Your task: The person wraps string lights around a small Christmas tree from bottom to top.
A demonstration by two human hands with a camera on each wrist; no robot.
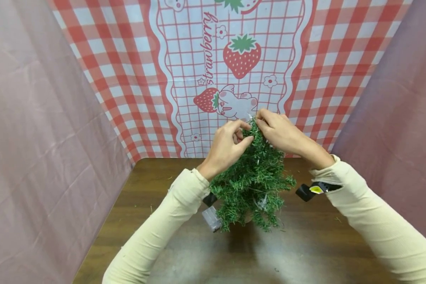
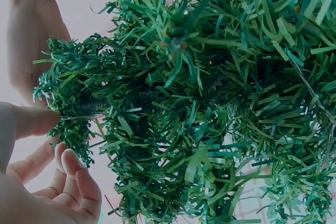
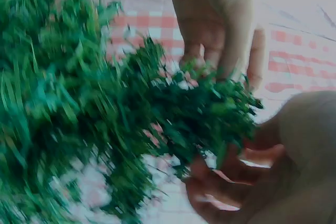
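A small green artificial Christmas tree stands on the table, with thin clear string light wire running through its branches. At the treetop, my left hand pinches the wire between thumb and forefinger, its other fingers bent below. Opposite it, my right hand grips the tip of the tree with curled fingers. The right wrist view is blurred, and whether wire also lies in that hand is hard to see. A clear glint shows at the tip between both hands.
A translucent box lies at the tree's lower left on the brown wooden table. Behind hangs a red-and-white checked strawberry cloth; pinkish drapes flank both sides. A black wrist device sits at the right cuff.
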